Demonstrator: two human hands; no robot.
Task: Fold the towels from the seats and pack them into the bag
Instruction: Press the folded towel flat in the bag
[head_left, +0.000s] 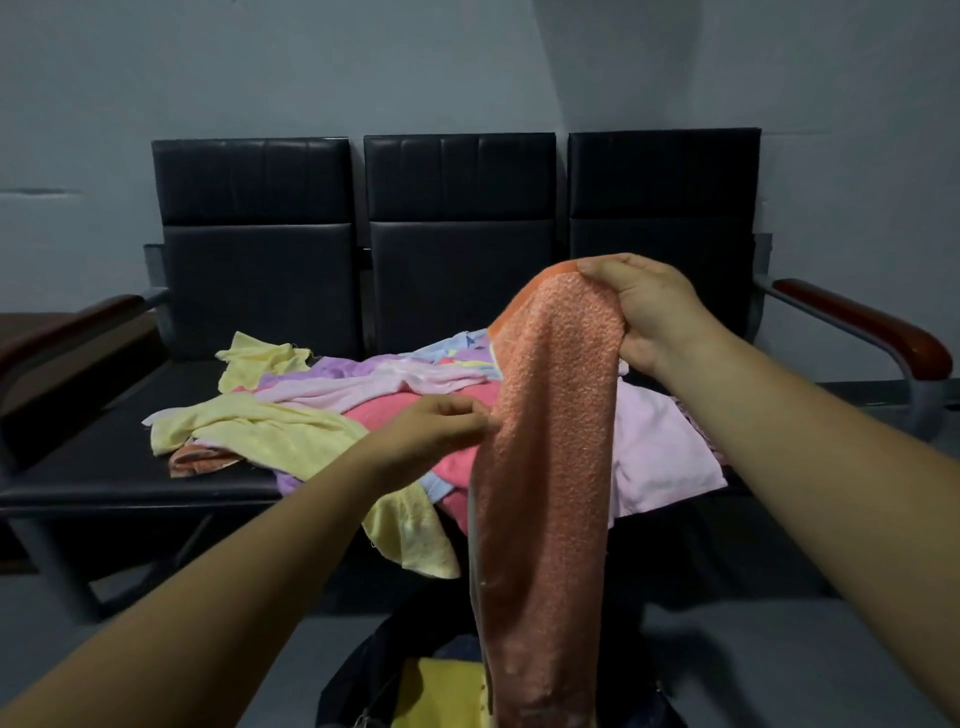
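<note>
An orange towel (545, 467) hangs lengthwise in front of the seats. My right hand (649, 317) grips its top edge, raised above the pile. My left hand (436, 431) pinches the towel's left edge about halfway down. A loose pile of towels (322, 410), yellow, pink, lilac and light blue, lies across the middle of the black bench seats (104, 467). Below the hanging towel, a dark bag (363, 675) stands open on the floor with something yellow inside; the towel's lower end hides part of it.
The three-seat black bench has padded backrests (457, 218) against a grey wall and brown armrests at the left (78, 322) and right (872, 327). Metal legs stand under the seat at the left. Grey floor surrounds the bag.
</note>
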